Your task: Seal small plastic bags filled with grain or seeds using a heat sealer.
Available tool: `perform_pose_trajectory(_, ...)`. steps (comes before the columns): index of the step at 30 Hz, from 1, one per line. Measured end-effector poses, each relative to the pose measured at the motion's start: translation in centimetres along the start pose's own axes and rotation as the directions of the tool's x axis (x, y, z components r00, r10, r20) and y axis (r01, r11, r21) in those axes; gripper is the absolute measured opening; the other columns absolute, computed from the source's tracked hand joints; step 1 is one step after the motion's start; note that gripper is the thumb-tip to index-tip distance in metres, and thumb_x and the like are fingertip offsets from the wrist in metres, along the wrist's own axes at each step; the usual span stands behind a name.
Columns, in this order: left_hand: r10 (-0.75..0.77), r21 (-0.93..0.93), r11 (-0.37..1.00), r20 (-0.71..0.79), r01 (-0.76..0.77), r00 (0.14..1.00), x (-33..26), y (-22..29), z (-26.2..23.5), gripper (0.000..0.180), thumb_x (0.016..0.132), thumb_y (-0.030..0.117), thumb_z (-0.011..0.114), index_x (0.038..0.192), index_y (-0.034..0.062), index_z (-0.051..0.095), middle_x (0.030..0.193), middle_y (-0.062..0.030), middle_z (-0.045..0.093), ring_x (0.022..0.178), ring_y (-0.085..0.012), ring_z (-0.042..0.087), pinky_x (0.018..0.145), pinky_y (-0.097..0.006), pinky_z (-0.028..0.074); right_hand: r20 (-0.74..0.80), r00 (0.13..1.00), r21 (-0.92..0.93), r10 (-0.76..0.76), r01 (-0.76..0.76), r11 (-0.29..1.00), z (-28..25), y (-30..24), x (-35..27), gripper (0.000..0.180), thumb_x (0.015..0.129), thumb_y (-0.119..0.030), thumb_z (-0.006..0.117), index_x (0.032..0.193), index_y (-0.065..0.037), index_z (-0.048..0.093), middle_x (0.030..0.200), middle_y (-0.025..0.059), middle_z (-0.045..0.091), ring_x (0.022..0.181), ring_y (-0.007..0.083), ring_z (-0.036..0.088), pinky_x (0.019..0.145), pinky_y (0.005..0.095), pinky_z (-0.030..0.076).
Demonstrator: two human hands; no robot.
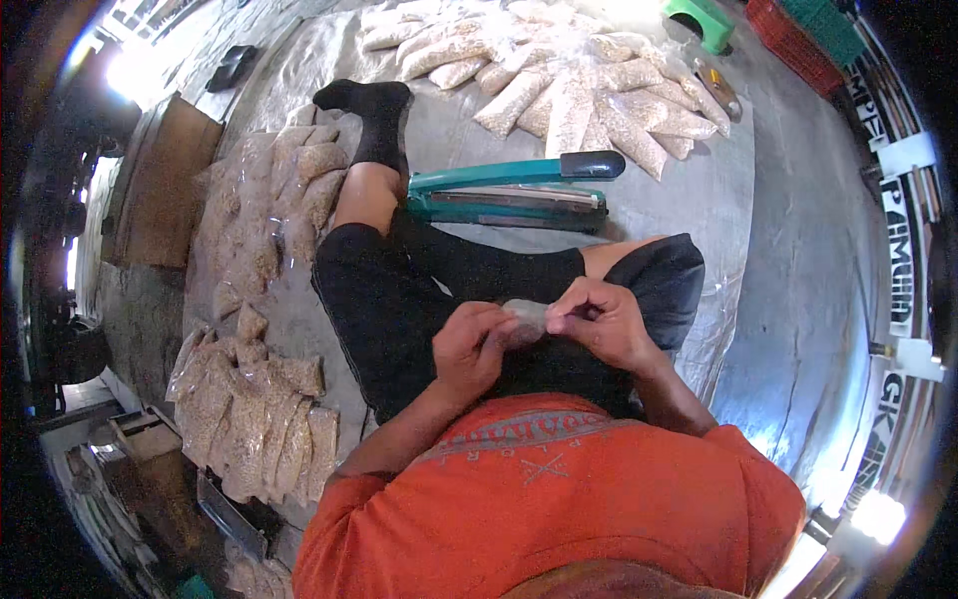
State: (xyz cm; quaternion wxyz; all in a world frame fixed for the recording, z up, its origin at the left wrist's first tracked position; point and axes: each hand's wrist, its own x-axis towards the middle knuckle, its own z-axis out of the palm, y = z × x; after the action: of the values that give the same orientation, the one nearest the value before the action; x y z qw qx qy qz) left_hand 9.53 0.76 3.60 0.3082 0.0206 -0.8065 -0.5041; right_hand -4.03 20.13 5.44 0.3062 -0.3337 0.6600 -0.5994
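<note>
Two bare hands (471, 346) pinch a small, pale, translucent plastic piece (525, 317) on the near side of a long, teal, black-handled sealer (507, 208).

This looks like a small packing workshop, run at floor level. A large heap of clear plastic bags packed with pale pieces (619, 125) fills the upper middle of the frame, and further piles of similar filled bags (244, 429) lie at left, on a grey plastic ground sheet (684, 210). A teal hand-lever sealer with a black grip (504, 208) lies at upper centre; a brown wooden box (160, 190) stands upper left, a red plastic crate (793, 45) upper right.
</note>
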Motion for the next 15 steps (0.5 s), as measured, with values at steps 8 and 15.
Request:
perform_pose_trajectory(8, 0.115, 0.012, 0.993, -0.049, -0.114, 0.992, 0.2, -0.1, 0.0, 0.01, 0.094, 0.003, 0.068, 0.103, -0.0001, 0.072, 0.09, -0.0161, 0.072, 0.079, -0.0288, 0.071, 0.069, -0.036, 0.056, -0.169, 0.986, 0.158, -0.003, 0.03, 0.987, 0.7, 0.8, -0.8, 0.009, 0.09, -0.007, 0.079, 0.092, -0.004, 0.071, 0.094, 0.0064, 0.073, 0.089, 0.0132, 0.067, 0.083, 0.0284, 0.053)
perform_pose_trajectory(15, -0.122, 0.008, 0.992, -0.081, 0.123, 0.989, 2.2, 0.4, 0.6, 0.012, 0.099, 0.007, 0.064, 0.101, -0.0015, 0.071, 0.091, -0.0171, 0.071, 0.079, -0.029, 0.07, 0.073, -0.035, 0.054, -0.419, 0.907, 0.193, 0.041, 0.045, 0.98, 1.2, 1.3, -0.7, 0.01, 0.096, -0.008, 0.073, 0.102, 0.0, 0.073, 0.096, 0.007, 0.074, 0.089, 0.0117, 0.067, 0.083, 0.0279, 0.054)
